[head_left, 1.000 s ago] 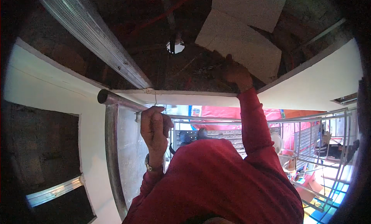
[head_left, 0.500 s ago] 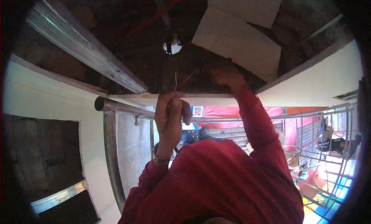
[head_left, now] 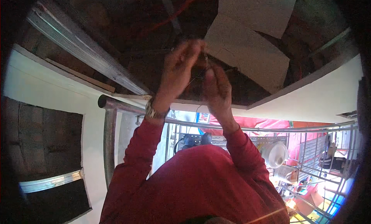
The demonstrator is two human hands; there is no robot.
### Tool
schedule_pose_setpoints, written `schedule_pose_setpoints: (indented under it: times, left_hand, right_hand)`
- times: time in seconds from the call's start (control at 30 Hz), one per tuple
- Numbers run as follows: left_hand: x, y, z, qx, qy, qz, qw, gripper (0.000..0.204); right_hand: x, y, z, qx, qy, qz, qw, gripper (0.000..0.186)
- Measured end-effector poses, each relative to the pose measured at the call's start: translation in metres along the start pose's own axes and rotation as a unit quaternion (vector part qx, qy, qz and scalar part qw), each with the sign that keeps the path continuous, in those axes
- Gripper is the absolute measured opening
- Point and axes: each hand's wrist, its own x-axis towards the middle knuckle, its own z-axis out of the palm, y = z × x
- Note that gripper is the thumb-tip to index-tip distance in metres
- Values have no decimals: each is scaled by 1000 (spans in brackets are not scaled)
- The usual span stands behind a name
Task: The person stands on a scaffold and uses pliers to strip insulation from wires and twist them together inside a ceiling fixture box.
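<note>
Both my arms are raised into a dark ceiling opening. My left hand, with a metal-banded watch on its wrist, is closed, its fingertips bent around the upper end of a thin wire. Slightly lower and to the right, my right hand pinches the same wire between thumb and fingers. The fingertips are dim and somewhat blurred, so the wire's exact ends are hard to make out. A thin strand hangs down below the hands near the opening's edge.
A ribbed metal channel crosses the opening at left. Pale boards lie at upper right. A metal pipe frame stands at left; scaffold rails run below. Further down are a white round container and a pink sheet.
My left hand has risen from below the opening's edge into it, toward the right. My right hand has come down and left, so both now meet at the wire. The view has shifted slightly.
</note>
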Motion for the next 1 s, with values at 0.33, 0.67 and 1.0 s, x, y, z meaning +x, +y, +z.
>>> schedule_pose_setpoints:
  times: [0.33,0.67,1.0]
  left_hand:
    - [121,-250,-72,459,17,29,888,37]
    - [126,-134,-11,-5,-76,-127,989,47]
    - [152,-69,-3,-246,-93,-49,963,28]
  right_hand:
    - [15,35,-25,122,96,-106,982,37]
    - [57,28,-40,-128,137,-302,935,38]
    - [127,-11,-56,-271,137,-325,896,28]
